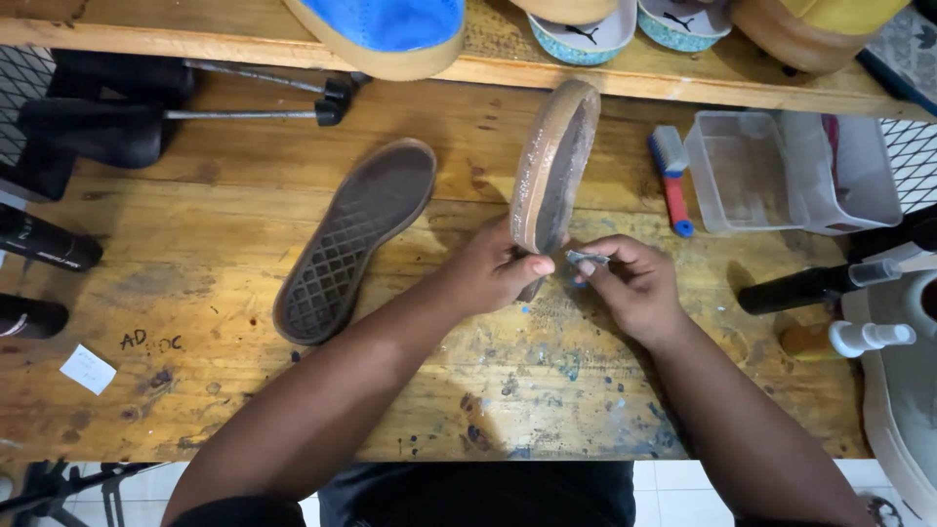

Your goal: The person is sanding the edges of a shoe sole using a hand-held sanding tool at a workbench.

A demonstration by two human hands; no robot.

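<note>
— What's in the hands?

— The left hand (493,273) has its grip closed round the near end of a brown shoe sole (551,171), stood on edge on the wooden counter (215,390). The right hand (634,283) pinches a small grey scrap (589,259) against the sole's near end.

— And further off?

— 1 more sole (356,239) lies flat to the left, tread up. Beyond, right, a blue-and-red brush (672,176) beside a clear plastic tub (742,176).

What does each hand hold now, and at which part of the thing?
The left hand grips the upright shoe sole at its lower end. The right hand pinches a small grey piece between its fingertips; what it is cannot be told.
</note>
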